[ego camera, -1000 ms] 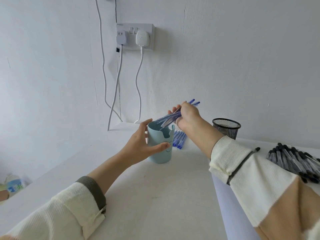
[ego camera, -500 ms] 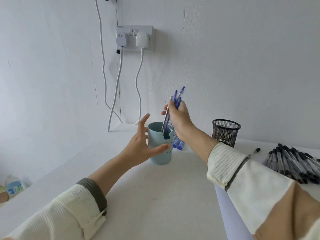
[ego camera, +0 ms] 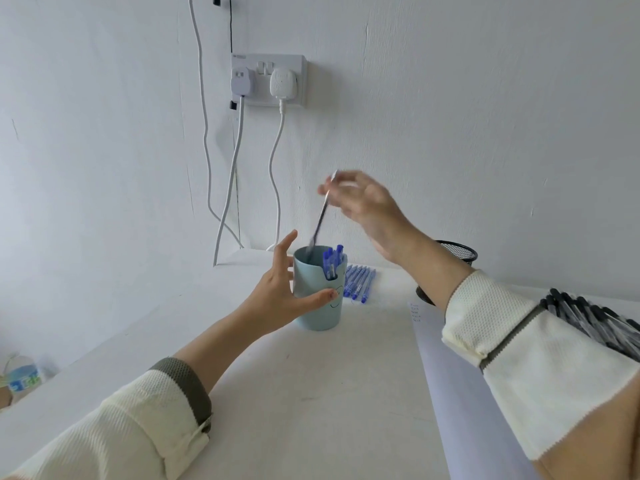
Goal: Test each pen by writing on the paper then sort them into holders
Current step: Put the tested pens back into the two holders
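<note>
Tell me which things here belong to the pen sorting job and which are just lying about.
Part of the job: blue cup, blue pens in it, blurred pen leaning into it, row of blue pens, mesh holder, black pens, paper.
Just lying about: wall socket, plugs, cables, bottle.

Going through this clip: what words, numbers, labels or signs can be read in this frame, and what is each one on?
No text can be quoted with confidence.
Paper: short column of handwritten marks at its far corner, too small to read.
Wall socket: tiny print at the plate's top-left, blurred.
Bottle at the left edge: blue label, blurred.
Blue cup: a drawn face, no words.
</note>
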Demonstrator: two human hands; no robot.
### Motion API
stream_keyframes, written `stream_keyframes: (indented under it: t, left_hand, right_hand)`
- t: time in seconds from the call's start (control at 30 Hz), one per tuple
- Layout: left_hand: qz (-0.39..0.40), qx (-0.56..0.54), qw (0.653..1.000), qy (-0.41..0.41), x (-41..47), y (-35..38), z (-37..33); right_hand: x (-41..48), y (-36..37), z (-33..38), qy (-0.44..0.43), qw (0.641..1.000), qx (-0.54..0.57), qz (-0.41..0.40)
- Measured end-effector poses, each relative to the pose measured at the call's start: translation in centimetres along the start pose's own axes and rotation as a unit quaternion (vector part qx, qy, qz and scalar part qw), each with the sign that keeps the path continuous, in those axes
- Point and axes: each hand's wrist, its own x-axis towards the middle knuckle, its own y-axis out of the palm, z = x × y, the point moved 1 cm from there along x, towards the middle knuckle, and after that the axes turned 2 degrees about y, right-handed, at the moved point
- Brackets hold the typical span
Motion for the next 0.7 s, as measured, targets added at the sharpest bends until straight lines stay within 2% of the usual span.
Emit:
stream_keyframes:
  t: [0.07, 0.13, 0.2, 0.27, 0.3, 0.33, 0.4, 0.43, 0.47, 0.5, 0.57, 0.6, 0.63, 0.7]
  left_hand:
    - [0.002, 0.000, 1.000, 0.000, 0.0, 0.0, 0.0]
    - [0.005, 0.000, 1.000, -0.003, 0.0, 0.0, 0.1]
    - [0.005, 0.000, 1.000, -0.004, 0.1, 0.0, 0.1]
    - [0.004, -0.001, 1.000, -0.004, 0.1, 0.0, 0.2]
    - [0.003, -0.003, 1.000, -0.004, 0.1, -0.1, 0.3]
    - [0.000, -0.007, 1.000, -0.005, 0.2, -0.2, 0.4]
    - [-0.007, -0.015, 1.000, -0.008, 0.3, -0.6, 0.5]
    - [-0.005, -0.020, 1.000, -0.008, 0.3, -0.9, 0.6]
    - [0.000, -0.027, 1.000, -0.009, 0.3, -1.1, 0.7]
    - [0.006, -0.033, 0.999, -0.009, 0.4, -1.2, 0.8]
    - [0.012, -0.041, 0.999, -0.010, 0.4, -1.4, 0.9]
    - [0.013, -0.042, 0.999, -0.011, 0.4, -1.4, 1.0]
    - [0.014, -0.044, 0.999, -0.011, 0.4, -1.4, 1.1]
    - [0.018, -0.046, 0.999, -0.011, 0.4, -1.4, 1.3]
  right_hand:
    - [0.4, -0.9, 1.1, -0.045, 0.991, 0.124, -0.021]
    - [0.5, -2.0, 1.8, -0.083, 0.987, 0.135, -0.014]
    - [0.4, -2.5, 2.1, -0.106, 0.994, 0.001, 0.024]
    - [0.4, -2.5, 1.7, -0.130, 0.966, -0.203, 0.089]
    - [0.5, -2.5, 1.2, -0.156, 0.930, -0.318, 0.102]
    - [0.7, -2.6, 0.5, -0.194, 0.878, -0.427, 0.098]
    - [0.7, -2.7, -0.9, -0.290, 0.759, -0.575, 0.097]
    - [0.5, -2.6, -1.4, -0.346, 0.699, -0.618, 0.099]
    - [0.3, -2.5, -1.9, -0.390, 0.655, -0.637, 0.110]
    - [0.1, -2.3, -2.3, -0.422, 0.630, -0.639, 0.127]
    - [-0.3, -2.0, -2.6, -0.451, 0.627, -0.615, 0.159]
    - [-0.4, -1.8, -2.6, -0.444, 0.647, -0.596, 0.169]
    - [-0.5, -1.8, -2.4, -0.423, 0.686, -0.568, 0.164]
    - [-0.6, -2.4, -2.4, -0.342, 0.797, -0.490, 0.086]
